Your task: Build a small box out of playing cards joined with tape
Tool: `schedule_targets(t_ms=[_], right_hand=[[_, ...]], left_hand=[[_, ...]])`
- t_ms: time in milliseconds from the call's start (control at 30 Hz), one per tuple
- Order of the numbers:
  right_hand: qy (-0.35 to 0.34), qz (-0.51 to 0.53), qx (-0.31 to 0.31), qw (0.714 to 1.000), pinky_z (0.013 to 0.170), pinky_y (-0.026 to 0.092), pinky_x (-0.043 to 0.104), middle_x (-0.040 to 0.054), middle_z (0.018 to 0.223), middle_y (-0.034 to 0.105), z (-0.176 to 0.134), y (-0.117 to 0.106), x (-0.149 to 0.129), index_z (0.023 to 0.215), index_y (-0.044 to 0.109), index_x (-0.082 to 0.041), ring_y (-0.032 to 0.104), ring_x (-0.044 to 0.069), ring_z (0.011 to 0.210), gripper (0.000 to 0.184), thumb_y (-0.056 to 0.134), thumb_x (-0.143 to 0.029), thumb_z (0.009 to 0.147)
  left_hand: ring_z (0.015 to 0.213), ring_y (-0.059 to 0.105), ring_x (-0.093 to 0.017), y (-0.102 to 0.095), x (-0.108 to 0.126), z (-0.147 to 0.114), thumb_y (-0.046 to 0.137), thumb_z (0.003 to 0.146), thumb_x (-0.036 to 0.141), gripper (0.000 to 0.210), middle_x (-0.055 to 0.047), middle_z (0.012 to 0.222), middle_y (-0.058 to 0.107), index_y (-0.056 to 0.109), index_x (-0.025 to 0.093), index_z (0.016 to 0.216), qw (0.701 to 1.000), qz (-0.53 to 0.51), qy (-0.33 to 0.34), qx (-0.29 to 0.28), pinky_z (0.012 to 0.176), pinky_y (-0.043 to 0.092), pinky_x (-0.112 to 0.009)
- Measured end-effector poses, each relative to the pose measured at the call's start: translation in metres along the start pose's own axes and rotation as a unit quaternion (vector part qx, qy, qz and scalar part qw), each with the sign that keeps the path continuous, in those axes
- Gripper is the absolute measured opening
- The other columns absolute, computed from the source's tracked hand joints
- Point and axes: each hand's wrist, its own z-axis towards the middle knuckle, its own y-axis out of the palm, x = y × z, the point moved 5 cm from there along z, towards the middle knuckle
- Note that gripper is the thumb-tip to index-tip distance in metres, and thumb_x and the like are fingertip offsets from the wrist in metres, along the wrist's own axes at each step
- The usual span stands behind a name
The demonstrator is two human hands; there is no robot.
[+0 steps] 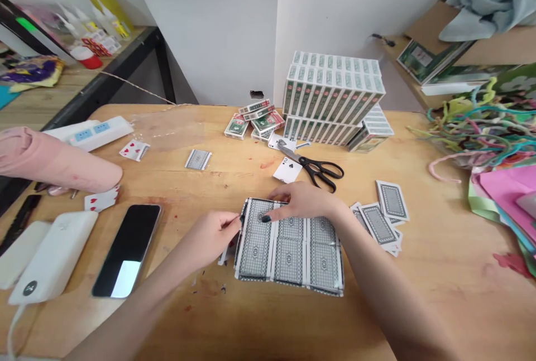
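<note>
A panel of playing cards (290, 260), joined in rows with patterned backs facing up, lies in front of me on the table. My left hand (221, 232) is closed, its thumb and finger pinching the panel's left edge near the far corner. Across the far edge lies my right hand (304, 202), thumb on top of the cards and fingers curled over the back; part of those fingers is hidden. Black-handled scissors (320, 171) rest just beyond my right hand, touching a two of spades (287, 169). To the right is a loose pile of cards (379, 224), mostly back up.
Boxed card decks (333, 96) stand stacked at the back, with several loose boxes (255, 118) beside them. On the left are a phone (128, 249), a white power bank (56, 258), a pink roll (62, 163) and a power strip (100, 132). Coloured cords (494, 121) lie at right.
</note>
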Motion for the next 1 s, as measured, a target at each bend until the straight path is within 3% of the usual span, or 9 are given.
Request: schedule_targets(t_ms=[167, 267, 367, 433, 533, 633, 733, 800, 1000], right_hand=[[0.004, -0.01, 0.008, 1.0, 0.086, 0.047, 0.036, 0.0068, 0.109, 0.07, -0.001, -0.001, 0.002, 0.115, 0.066, -0.025, 0.063, 0.027, 0.1, 0.07, 0.064, -0.073, 0.064], [-0.005, 0.005, 0.01, 1.0, 0.087, 0.047, 0.034, 0.0058, 0.109, 0.07, -0.002, -0.002, 0.003, 0.116, 0.065, -0.025, 0.063, 0.026, 0.099, 0.068, 0.064, -0.071, 0.066], [-0.026, 0.031, 0.001, 0.999, 0.089, 0.047, 0.034, 0.0051, 0.112, 0.069, -0.003, -0.003, 0.003, 0.115, 0.066, -0.025, 0.063, 0.024, 0.102, 0.065, 0.065, -0.068, 0.067], [-0.033, 0.038, 0.003, 0.999, 0.091, 0.046, 0.034, 0.0056, 0.114, 0.069, -0.003, -0.004, 0.003, 0.114, 0.066, -0.023, 0.062, 0.024, 0.104, 0.063, 0.067, -0.066, 0.068], [-0.048, 0.05, 0.013, 0.997, 0.09, 0.046, 0.034, 0.0056, 0.113, 0.069, -0.006, -0.007, 0.003, 0.115, 0.066, -0.023, 0.063, 0.024, 0.103, 0.062, 0.069, -0.062, 0.068], [-0.102, 0.084, 0.024, 0.991, 0.089, 0.047, 0.033, 0.0038, 0.11, 0.07, -0.01, -0.012, 0.003, 0.117, 0.065, -0.022, 0.063, 0.022, 0.099, 0.061, 0.069, -0.06, 0.069], [-0.133, 0.139, 0.034, 0.981, 0.084, 0.049, 0.032, 0.0033, 0.111, 0.069, -0.012, -0.018, 0.008, 0.12, 0.063, -0.022, 0.063, 0.021, 0.097, 0.062, 0.07, -0.057, 0.069], [-0.129, 0.162, 0.042, 0.977, 0.079, 0.05, 0.031, 0.0038, 0.107, 0.07, -0.011, -0.02, 0.013, 0.12, 0.063, -0.021, 0.063, 0.02, 0.091, 0.063, 0.07, -0.056, 0.069], [-0.118, 0.159, 0.069, 0.978, 0.067, 0.047, 0.027, 0.0023, 0.093, 0.071, -0.008, -0.022, 0.016, 0.116, 0.065, -0.02, 0.061, 0.016, 0.076, 0.056, 0.068, -0.055, 0.072]], left_hand=[[0.045, 0.031, -0.012, 0.002, 0.005, 0.0, 0.041, 0.083, 0.034, 0.037, 0.003, 0.045, 0.035, 0.047, 0.019, 0.05, 0.982, 0.17, -0.015, 0.075, 0.049, 0.017, -0.026], [0.046, 0.038, -0.015, 0.006, 0.014, -0.007, 0.038, 0.086, 0.032, 0.033, 0.002, 0.046, 0.044, 0.066, 0.018, 0.074, 0.977, 0.192, -0.005, 0.093, 0.051, 0.023, -0.027], [0.062, 0.055, -0.02, 0.013, 0.02, -0.018, 0.037, 0.088, 0.033, 0.046, -0.002, 0.063, 0.063, 0.061, 0.016, 0.122, 0.99, 0.124, 0.003, 0.064, 0.058, 0.034, -0.027], [0.077, 0.061, -0.025, 0.015, 0.022, -0.023, 0.038, 0.087, 0.035, 0.053, -0.007, 0.08, 0.07, 0.052, 0.014, 0.134, 0.994, 0.092, -0.01, 0.059, 0.065, 0.04, -0.03], [0.099, 0.062, -0.029, 0.01, 0.02, -0.024, 0.042, 0.086, 0.036, 0.053, -0.01, 0.104, 0.071, 0.053, 0.016, 0.134, 0.997, 0.034, -0.026, 0.066, 0.08, 0.045, -0.034], [0.12, 0.053, -0.029, -0.001, 0.012, -0.019, 0.05, 0.084, 0.039, 0.043, -0.007, 0.12, 0.067, 0.066, 0.02, 0.119, 0.992, -0.108, -0.021, 0.063, 0.095, 0.044, -0.036], [0.121, 0.054, -0.029, -0.011, 0.002, -0.015, 0.055, 0.083, 0.042, 0.044, -0.009, 0.131, 0.06, 0.065, 0.02, 0.12, 0.95, -0.308, 0.003, 0.059, 0.096, 0.047, -0.039], [0.124, 0.052, -0.027, -0.011, -0.005, -0.017, 0.057, 0.083, 0.042, 0.047, -0.007, 0.138, 0.054, 0.059, 0.023, 0.126, 0.925, -0.373, 0.012, 0.069, 0.1, 0.046, -0.039], [0.128, 0.048, -0.031, 0.009, -0.017, -0.033, 0.056, 0.082, 0.056, 0.059, -0.009, 0.136, 0.056, 0.059, 0.019, 0.128, 0.956, -0.284, -0.017, 0.071, 0.106, 0.041, -0.041]])
